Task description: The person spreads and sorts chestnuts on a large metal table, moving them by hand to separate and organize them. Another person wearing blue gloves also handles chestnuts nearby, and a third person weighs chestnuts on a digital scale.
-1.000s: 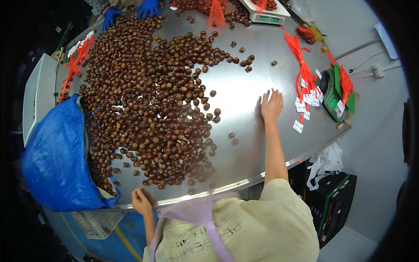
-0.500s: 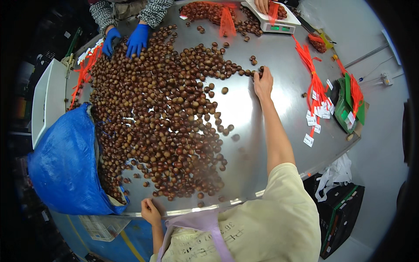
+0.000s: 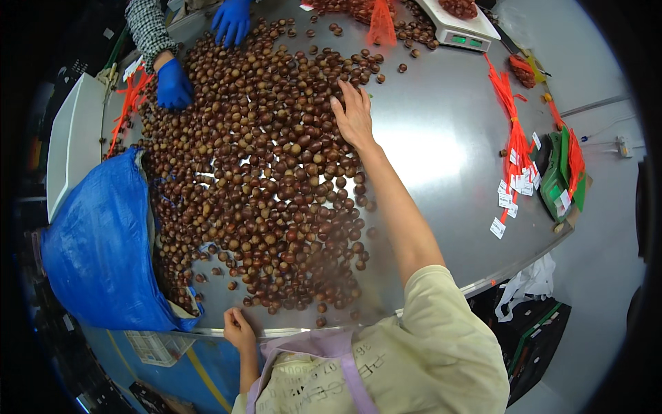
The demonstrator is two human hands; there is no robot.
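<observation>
A wide heap of brown chestnuts spreads over the metal table. My right hand lies at the heap's upper right edge with its fingers stretched out, touching chestnuts there. My left hand rests by the near table edge, its fingers curled together; nothing shows in them. Close beyond it lie a few loose chestnuts. To its left, a blue sack lies on its side with its mouth toward the heap.
A co-worker's blue-gloved hands reach into the far side. A white scale holding a netted bag stands at the back right. Red net bags with white tags lie on the right, beside a green tray. A white bin stands left.
My right hand has swept left, pushing the straggling chestnuts against the heap, and its fingers have spread. My left hand stays by the edge. The co-worker's gloves have moved apart.
</observation>
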